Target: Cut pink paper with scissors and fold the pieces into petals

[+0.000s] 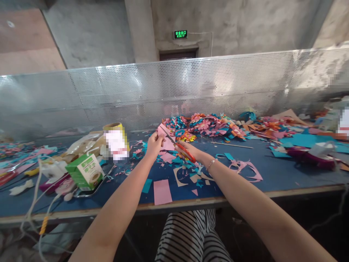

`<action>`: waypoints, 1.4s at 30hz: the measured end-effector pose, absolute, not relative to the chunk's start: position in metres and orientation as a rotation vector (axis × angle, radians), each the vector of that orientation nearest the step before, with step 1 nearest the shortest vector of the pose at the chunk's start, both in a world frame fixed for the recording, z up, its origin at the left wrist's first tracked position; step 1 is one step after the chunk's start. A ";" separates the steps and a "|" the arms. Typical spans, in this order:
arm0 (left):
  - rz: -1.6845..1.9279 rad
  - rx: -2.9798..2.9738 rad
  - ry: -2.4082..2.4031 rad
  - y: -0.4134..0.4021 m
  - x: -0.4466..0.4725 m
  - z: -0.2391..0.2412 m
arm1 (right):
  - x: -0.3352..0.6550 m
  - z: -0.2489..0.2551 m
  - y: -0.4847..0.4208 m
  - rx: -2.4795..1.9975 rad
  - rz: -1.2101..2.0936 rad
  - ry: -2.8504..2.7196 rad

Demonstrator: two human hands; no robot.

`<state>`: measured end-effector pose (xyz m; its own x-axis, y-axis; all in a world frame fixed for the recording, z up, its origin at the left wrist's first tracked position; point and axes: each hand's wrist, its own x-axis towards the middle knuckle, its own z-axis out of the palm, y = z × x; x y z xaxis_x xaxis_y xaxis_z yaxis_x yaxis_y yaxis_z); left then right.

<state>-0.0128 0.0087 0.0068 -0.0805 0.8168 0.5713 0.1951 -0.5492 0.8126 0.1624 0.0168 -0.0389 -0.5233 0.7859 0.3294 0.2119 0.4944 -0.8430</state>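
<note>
The held pink paper [167,144] is up over the middle of the surface [131,189], just to the right of the left hand [155,145], whose fingers pinch its left edge. The left hand is the nearer one, touching the sheet; from the right hand [195,152] the paper lies to the left and a little farther off. The right fingers are wrapped around the orange-red handles of the scissors [188,154]. The scissors' long axis slants from near right to far left, and the blades lie across the sheet, pointing past the left fingertips; whether the blades are parted is too small to tell.

Both arms reach out and converge: the left forearm runs from near left toward far right, the right forearm from near right toward far left, a bracelet [212,163] at its wrist. A second pink sheet [163,191] lies flat at the near edge, between the forearms, and a heap of paper flowers [203,124] sits beyond the hands.
</note>
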 end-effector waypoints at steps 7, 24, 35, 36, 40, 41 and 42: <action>1.689 1.685 1.114 0.007 -0.012 0.008 | 0.162 -0.039 0.017 -0.855 0.973 -2.013; 1.668 1.619 1.060 0.009 -0.013 0.007 | 0.159 -0.022 -0.002 -0.999 0.729 -2.073; 1.682 1.554 1.022 0.010 -0.012 0.005 | 0.157 -0.024 0.004 -1.037 0.609 -2.096; 1.684 1.549 1.018 0.011 -0.012 0.005 | 0.157 -0.022 0.003 -1.041 0.578 -2.104; 1.676 1.523 1.002 0.010 -0.012 0.006 | 0.157 -0.017 -0.001 -1.079 0.482 -2.121; 1.674 1.520 0.996 0.010 -0.012 0.006 | 0.156 -0.016 -0.002 -1.087 0.458 -2.124; 1.672 1.519 0.988 0.009 -0.012 0.006 | 0.156 -0.015 -0.002 -1.093 0.428 -2.129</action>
<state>-0.0120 0.0094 0.0061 -0.1046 0.8638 0.4929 0.0155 -0.4942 0.8692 0.1559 -0.0022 -0.0154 -0.4028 0.8070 0.4319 0.5775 0.5902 -0.5641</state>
